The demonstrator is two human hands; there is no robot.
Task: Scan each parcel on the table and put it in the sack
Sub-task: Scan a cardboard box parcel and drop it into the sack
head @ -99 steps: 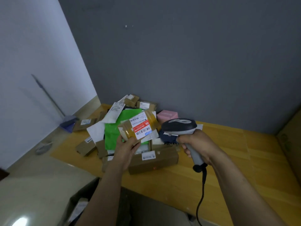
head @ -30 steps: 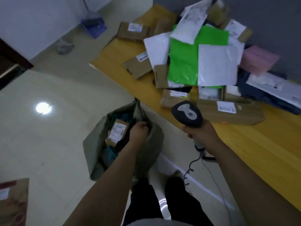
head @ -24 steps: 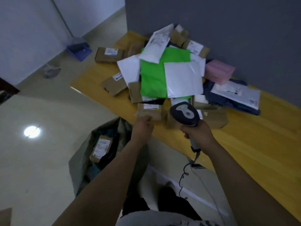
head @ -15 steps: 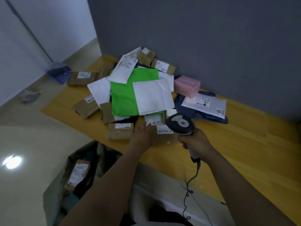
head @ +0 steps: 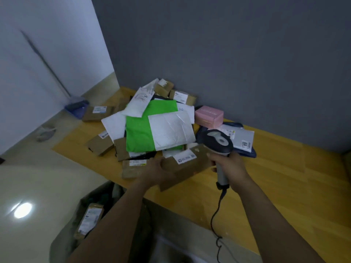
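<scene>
My left hand (head: 154,172) grips the left end of a long brown cardboard box (head: 187,167) with a white label, tilted up off the wooden table (head: 275,177). My right hand (head: 230,166) holds a grey barcode scanner (head: 218,142) by its handle, its head just right of and above the box. A heap of parcels lies behind: a green mailer (head: 139,132), a white mailer (head: 171,130), a pink box (head: 209,116), several brown boxes. The open sack (head: 62,242) sits on the floor at lower left with a labelled brown parcel (head: 89,219) inside.
A grey wall backs the table. A small brown box (head: 133,168) lies at the table's near edge beside my left hand. The scanner cable (head: 216,221) hangs down off the table's front. A blue dustpan (head: 76,109) and broom stand on the floor by the white wall.
My left hand left the sack, where it dropped the small labelled parcel, came up to the table and took hold of the long brown box. The scanner stayed in my right hand.
</scene>
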